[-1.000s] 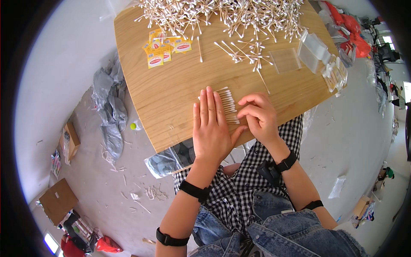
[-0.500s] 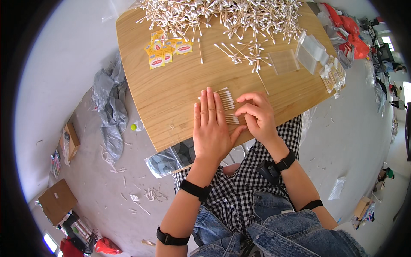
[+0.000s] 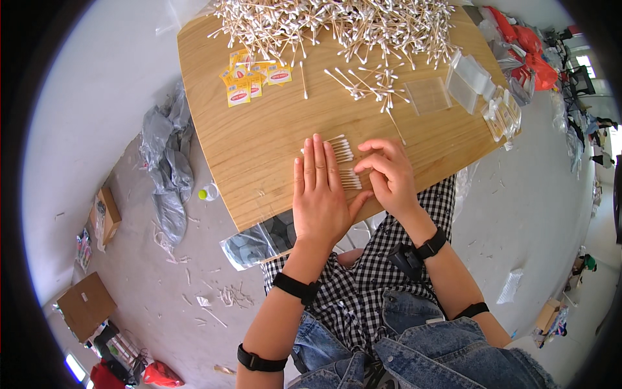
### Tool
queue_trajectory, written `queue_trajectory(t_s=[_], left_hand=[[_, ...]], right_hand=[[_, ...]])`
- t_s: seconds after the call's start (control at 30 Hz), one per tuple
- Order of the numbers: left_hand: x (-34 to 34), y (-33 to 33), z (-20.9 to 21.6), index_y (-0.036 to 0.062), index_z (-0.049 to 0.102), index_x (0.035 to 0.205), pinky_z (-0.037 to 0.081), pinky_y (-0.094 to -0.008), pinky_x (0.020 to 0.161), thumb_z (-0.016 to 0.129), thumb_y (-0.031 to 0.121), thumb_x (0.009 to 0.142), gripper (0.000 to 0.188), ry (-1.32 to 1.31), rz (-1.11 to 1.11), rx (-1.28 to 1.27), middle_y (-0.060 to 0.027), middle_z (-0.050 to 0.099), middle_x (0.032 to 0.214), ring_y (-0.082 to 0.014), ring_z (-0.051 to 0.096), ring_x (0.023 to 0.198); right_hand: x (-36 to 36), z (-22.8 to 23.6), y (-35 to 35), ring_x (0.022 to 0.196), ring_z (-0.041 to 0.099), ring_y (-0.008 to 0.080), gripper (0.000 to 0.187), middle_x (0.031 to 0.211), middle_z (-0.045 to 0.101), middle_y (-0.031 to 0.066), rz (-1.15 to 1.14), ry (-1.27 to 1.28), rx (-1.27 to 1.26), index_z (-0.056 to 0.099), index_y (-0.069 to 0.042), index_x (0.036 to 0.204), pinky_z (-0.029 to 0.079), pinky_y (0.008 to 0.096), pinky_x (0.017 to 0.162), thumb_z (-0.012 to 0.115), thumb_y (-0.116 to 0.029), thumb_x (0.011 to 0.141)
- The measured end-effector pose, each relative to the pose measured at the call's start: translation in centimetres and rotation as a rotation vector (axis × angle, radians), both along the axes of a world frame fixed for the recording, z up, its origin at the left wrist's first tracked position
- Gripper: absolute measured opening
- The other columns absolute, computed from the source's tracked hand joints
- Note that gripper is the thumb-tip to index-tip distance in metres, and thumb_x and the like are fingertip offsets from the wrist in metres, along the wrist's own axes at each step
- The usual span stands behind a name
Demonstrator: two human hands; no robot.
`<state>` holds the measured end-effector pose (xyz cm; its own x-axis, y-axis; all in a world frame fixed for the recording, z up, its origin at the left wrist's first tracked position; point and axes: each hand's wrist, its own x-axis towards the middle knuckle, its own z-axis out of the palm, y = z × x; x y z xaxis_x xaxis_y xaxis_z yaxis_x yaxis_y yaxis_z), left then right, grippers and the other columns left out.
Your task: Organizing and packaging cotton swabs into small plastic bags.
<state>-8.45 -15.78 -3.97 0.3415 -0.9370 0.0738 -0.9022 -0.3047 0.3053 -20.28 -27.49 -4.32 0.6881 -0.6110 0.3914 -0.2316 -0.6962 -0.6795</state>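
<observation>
My left hand [image 3: 319, 198] lies flat over a row of cotton swabs [image 3: 343, 150] near the front edge of the table, fingers straight and pointing away from me. The swabs lie side by side, and their white tips stick out to the right of my fingers. A lower cluster of swabs [image 3: 352, 180] shows below a small gap. Just right of these tips hovers my right hand [image 3: 391, 176], fingers loosely curved and apart, with nothing seen in it. The swabs' middles are hidden under my left hand.
A large heap of cotton swabs [image 3: 337, 26] covers the far side of the wooden table [image 3: 253, 142]. Small yellow cards [image 3: 238, 92] lie at left. A loose swab bunch [image 3: 376, 84], clear bags [image 3: 470, 81] and filled packets [image 3: 502, 117] are at right. A plastic pouch [image 3: 249, 246] overhangs the front edge.
My right hand's fingers have shifted very slightly beside the swab tips. My left hand stays flat in the same place.
</observation>
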Motion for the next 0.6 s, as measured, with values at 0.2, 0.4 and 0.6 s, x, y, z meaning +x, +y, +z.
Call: queue_trajectory(t_s=[0.2, 0.4, 0.6], left_hand=[[-0.06, -0.05, 0.01, -0.0108, 0.026, 0.151, 0.017, -0.0465, 0.123, 0.047, 0.069, 0.090, 0.102, -0.006, 0.006, 0.001, -0.0253, 0.022, 0.161, -0.0351, 0.018, 0.152], [-0.10, -0.05, 0.02, -0.0107, 0.028, 0.150, 0.017, -0.0462, 0.123, 0.044, 0.070, 0.091, 0.102, -0.027, 0.008, 0.010, -0.0245, 0.022, 0.161, -0.0346, 0.018, 0.152], [-0.10, -0.03, -0.07, -0.0107, 0.027, 0.150, 0.017, -0.0462, 0.123, 0.044, 0.070, 0.091, 0.102, -0.026, 0.008, 0.012, -0.0245, 0.022, 0.161, -0.0345, 0.017, 0.152]], right_hand=[[0.26, 0.50, 0.17, 0.099, 0.059, 0.0250, 0.035, 0.114, 0.064, 0.0080, -0.033, 0.003, 0.067, 0.071, -0.007, 0.099, 0.049, 0.0313, 0.078, 0.051, 0.012, 0.077], [0.43, 0.37, 0.21, 0.100, 0.059, 0.0269, 0.036, 0.111, 0.064, 0.0076, -0.040, 0.008, 0.021, 0.070, -0.008, 0.098, 0.050, 0.0348, 0.080, 0.052, 0.012, 0.074], [0.31, 0.26, 0.14, 0.099, 0.060, 0.0282, 0.034, 0.110, 0.064, 0.0068, -0.030, 0.017, -0.018, 0.069, -0.009, 0.097, 0.051, 0.0381, 0.081, 0.054, 0.010, 0.072]])
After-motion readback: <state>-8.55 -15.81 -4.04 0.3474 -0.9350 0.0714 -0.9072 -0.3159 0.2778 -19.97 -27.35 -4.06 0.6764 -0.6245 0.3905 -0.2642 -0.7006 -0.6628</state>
